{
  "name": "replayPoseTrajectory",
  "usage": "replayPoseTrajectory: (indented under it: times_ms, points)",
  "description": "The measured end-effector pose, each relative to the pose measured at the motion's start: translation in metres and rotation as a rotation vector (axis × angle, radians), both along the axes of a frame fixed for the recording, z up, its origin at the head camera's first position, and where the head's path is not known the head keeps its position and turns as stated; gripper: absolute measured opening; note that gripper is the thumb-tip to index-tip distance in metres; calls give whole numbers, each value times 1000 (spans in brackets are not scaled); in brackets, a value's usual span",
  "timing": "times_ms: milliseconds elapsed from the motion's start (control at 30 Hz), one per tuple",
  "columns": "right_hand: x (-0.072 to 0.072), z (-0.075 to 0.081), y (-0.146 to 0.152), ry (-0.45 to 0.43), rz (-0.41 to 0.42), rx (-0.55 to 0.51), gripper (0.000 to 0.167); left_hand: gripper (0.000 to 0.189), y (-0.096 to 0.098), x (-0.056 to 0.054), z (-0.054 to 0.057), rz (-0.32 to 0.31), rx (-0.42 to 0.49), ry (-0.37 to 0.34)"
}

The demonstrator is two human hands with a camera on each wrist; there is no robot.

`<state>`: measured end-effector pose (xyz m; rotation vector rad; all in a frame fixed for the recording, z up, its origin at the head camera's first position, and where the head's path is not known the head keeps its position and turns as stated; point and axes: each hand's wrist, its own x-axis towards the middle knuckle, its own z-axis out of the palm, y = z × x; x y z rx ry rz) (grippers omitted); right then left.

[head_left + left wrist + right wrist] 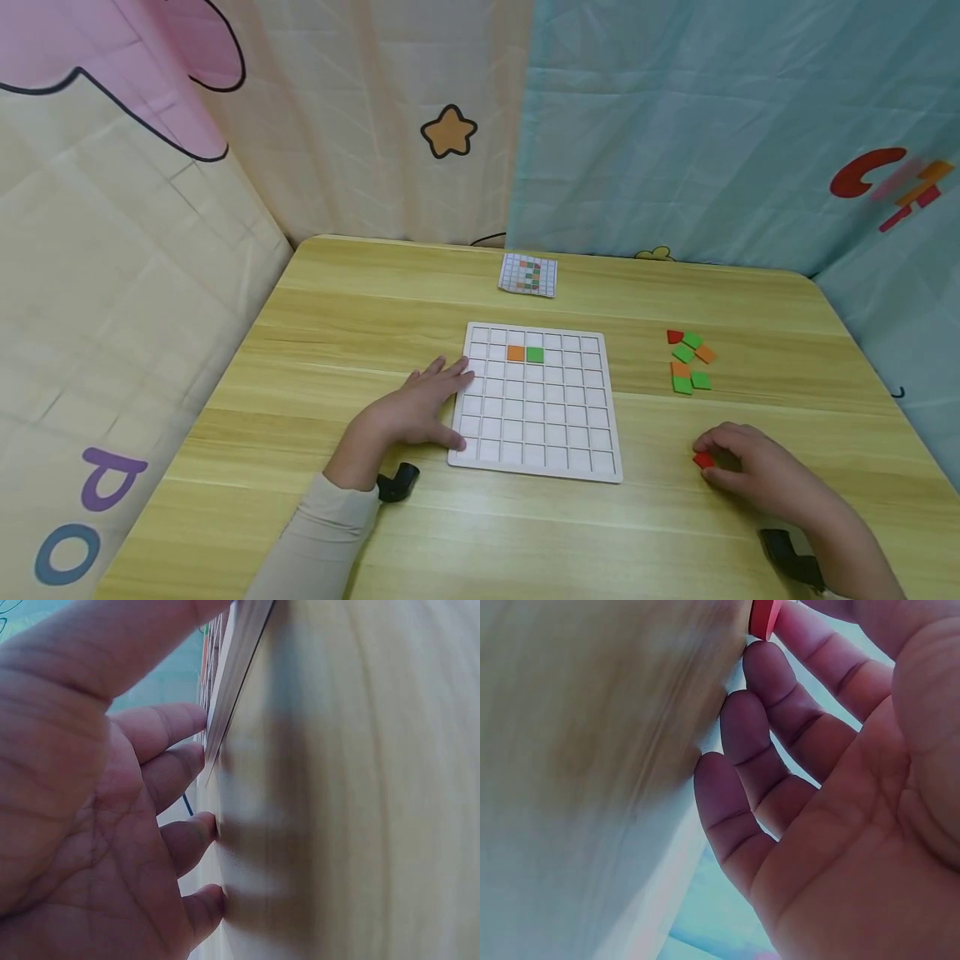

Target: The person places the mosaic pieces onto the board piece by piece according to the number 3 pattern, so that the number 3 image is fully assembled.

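Note:
A white grid board (pixel 555 458) lies on the table, with an orange square tile (pixel 516 353) and a green square tile (pixel 535 355) side by side in its second row. My left hand (pixel 420 408) is spread at the board's left edge, thumb and fingertips resting on the rim; in the left wrist view, other fingertips (pixel 204 904) touch the table beside it. To the right of the board, my right hand (pixel 765 471) pinches a small red tile (pixel 703 459) between thumb and index finger, close over the tabletop. The red tile (pixel 763 619) also shows at the top of the right wrist view.
Several loose green and orange tiles (pixel 701 381) and another red tile (pixel 675 337) lie right of the board. Behind the board is a small printed pattern card (pixel 528 275) with a coloured grid. Curtains (pixel 375 125) stand along the wooden table's (pixel 360 317) far side.

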<state>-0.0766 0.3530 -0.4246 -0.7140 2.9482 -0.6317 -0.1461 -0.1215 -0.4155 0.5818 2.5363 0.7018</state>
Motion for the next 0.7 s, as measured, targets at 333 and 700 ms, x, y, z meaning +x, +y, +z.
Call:
replayPoseTrajectory:
  times_ms: [333,700]
  points:
    - [-1,2,-3,-1,0,28,27,99,-1,0,1,-4,-7,3]
    - [-1,5,-7,-119,-73,65,22,99,-1,0,1,-9,3,3]
